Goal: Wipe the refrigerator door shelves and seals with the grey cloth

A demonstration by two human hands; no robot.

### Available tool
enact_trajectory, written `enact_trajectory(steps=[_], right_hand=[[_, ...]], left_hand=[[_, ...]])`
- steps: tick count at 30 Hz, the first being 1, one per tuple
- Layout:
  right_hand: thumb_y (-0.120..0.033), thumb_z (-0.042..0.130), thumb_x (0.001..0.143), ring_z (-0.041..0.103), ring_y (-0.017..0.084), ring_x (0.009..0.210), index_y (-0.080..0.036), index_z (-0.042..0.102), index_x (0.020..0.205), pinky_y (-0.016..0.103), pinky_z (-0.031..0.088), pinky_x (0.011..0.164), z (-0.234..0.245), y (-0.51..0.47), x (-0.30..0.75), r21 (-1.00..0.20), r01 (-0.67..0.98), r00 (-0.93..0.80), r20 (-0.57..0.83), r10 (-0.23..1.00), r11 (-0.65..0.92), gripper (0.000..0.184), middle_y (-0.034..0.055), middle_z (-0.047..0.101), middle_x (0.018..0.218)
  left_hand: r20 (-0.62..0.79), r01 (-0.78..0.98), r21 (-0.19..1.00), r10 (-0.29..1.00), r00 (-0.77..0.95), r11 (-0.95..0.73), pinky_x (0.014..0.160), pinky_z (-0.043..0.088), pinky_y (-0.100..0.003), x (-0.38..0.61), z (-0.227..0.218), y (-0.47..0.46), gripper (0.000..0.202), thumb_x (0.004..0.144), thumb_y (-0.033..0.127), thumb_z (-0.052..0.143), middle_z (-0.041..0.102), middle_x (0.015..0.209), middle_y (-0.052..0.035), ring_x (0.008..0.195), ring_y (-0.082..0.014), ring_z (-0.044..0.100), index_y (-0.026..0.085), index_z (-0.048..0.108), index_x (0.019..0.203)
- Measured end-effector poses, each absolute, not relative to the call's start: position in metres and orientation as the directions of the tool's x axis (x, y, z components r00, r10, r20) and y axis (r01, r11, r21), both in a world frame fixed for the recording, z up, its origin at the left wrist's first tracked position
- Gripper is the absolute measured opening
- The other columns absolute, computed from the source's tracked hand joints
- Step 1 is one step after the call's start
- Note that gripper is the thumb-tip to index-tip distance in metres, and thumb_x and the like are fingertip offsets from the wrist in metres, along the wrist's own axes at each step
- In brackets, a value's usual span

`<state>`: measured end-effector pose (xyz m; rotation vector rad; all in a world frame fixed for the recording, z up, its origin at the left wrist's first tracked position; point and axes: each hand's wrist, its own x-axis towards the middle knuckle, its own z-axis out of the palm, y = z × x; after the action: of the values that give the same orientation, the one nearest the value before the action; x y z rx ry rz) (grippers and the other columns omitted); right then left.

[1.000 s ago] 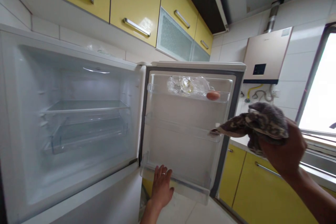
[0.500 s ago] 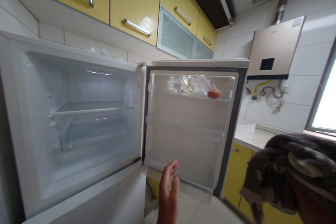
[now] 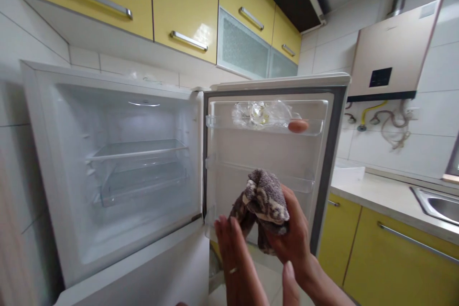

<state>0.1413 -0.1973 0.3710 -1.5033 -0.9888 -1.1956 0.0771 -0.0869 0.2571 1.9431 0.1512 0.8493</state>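
The right hand (image 3: 296, 244) is gripping a bunched brown patterned cloth (image 3: 263, 196) in front of the open fridge door (image 3: 265, 150). The left hand (image 3: 234, 253) is hovering just beside it, fingers spread flat, holding nothing.

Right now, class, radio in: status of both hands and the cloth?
Right hand gripping cloth. Left hand open beside it. Fridge door open behind; egg on its top shelf.

The right hand (image 3: 296, 241) gripped a brown patterned cloth (image 3: 263, 201) before the open fridge door (image 3: 267, 162). The left hand (image 3: 238, 263) was flat, fingers touching the cloth. An egg (image 3: 298, 126) lay on the top door shelf (image 3: 222, 122).
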Motion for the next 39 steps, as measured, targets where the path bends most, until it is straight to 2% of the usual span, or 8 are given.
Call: enact_trajectory(steps=[6,11,17,22,27,33,36,39], right_hand=[[-0.027,0.067,0.087,0.071,0.025,0.098,-0.028,0.059,0.13,0.039,0.062,0.085,0.372,-0.167,0.136,-0.377,0.919,0.377,0.926,-0.025,-0.113,0.044,0.0054,0.072,0.113],[-0.034,0.067,0.087,0.059,0.032,0.134,-0.03,0.049,0.15,0.048,0.051,0.113,0.354,-0.157,0.12,-0.407,0.912,0.373,0.875,0.309,0.05,0.065,0.0103,0.06,0.146],[-0.012,0.067,0.081,0.014,0.03,0.159,-0.033,0.02,0.166,0.056,0.024,0.127,0.37,-0.174,0.12,-0.427,0.891,0.155,0.605,0.781,0.154,0.099,0.0075,0.016,0.172],[-0.01,0.066,0.08,0.023,0.028,0.156,-0.036,0.024,0.165,0.056,0.024,0.125,0.387,-0.201,0.129,-0.612,0.73,0.083,0.521,0.849,0.304,0.098,0.0053,0.025,0.17],[-0.017,0.067,0.088,0.061,0.028,0.133,-0.038,0.054,0.149,0.048,0.054,0.11,0.408,-0.253,0.142,-0.582,0.728,0.305,0.749,0.588,0.363,0.066,0.0083,0.064,0.143],[-0.018,0.081,0.049,0.072,0.021,0.084,-0.023,0.078,0.091,0.041,0.052,0.107,0.462,-0.338,0.208,-0.455,0.864,0.504,0.775,-0.382,0.216,0.042,0.0036,0.074,0.089],[-0.019,0.083,0.033,0.064,0.024,0.09,-0.023,0.071,0.083,0.058,0.034,0.118,0.477,-0.372,0.267,-0.547,0.82,0.556,0.692,-0.46,0.168,0.052,0.0042,0.069,0.09],[-0.026,0.087,0.032,0.062,0.023,0.104,-0.024,0.07,0.087,0.049,0.03,0.12,0.467,-0.385,0.318,-0.729,0.655,0.739,0.565,-0.366,0.197,0.058,0.0045,0.069,0.102]], left_hand=[[0.456,-0.378,0.889,0.558,0.693,-0.258,0.122,0.04,-0.052,0.047,0.277,-0.086,0.099,0.078,0.051,0.073,0.044,0.164,-0.0062,0.158,-0.037,0.028,0.036,0.026,0.163],[0.45,-0.467,0.875,0.571,0.686,-0.129,0.121,0.041,-0.047,0.054,0.304,-0.101,0.107,0.081,0.055,0.073,0.046,0.16,-0.0188,0.149,-0.0364,0.044,0.019,0.015,0.164],[0.315,-0.58,0.777,0.646,0.695,0.244,0.113,0.051,-0.05,0.059,0.319,-0.076,0.099,0.067,0.06,0.086,0.066,0.14,-0.0161,0.13,-0.0373,0.063,0.019,0.049,0.148],[0.21,-0.564,0.761,0.701,0.682,0.321,0.11,0.053,-0.05,0.06,0.341,-0.056,0.089,0.057,0.052,0.095,0.074,0.126,-0.012,0.125,-0.0351,0.067,0.018,0.064,0.133],[0.152,-0.693,0.661,0.853,0.499,0.288,0.106,0.055,-0.049,0.077,0.383,-0.022,0.072,0.058,0.039,0.094,0.075,0.121,-0.0088,0.12,-0.0315,0.069,0.018,0.068,0.122],[0.416,-0.815,0.559,0.902,0.117,-0.152,0.105,0.055,-0.045,0.13,0.443,0.061,0.052,0.053,0.026,0.088,0.077,0.11,-0.0069,0.112,-0.0282,0.071,0.018,0.072,0.102],[0.585,-0.729,0.553,0.811,-0.005,-0.404,0.102,0.055,-0.04,0.162,0.474,0.1,0.05,0.05,0.019,0.082,0.076,0.107,-0.0049,0.105,-0.0256,0.071,0.018,0.072,0.099],[0.645,-0.736,0.548,0.762,0.068,-0.398,0.093,0.057,-0.036,0.19,0.5,0.121,0.047,0.046,0.016,0.078,0.076,0.097,-0.002,0.098,-0.0242,0.07,0.019,0.071,0.092]])
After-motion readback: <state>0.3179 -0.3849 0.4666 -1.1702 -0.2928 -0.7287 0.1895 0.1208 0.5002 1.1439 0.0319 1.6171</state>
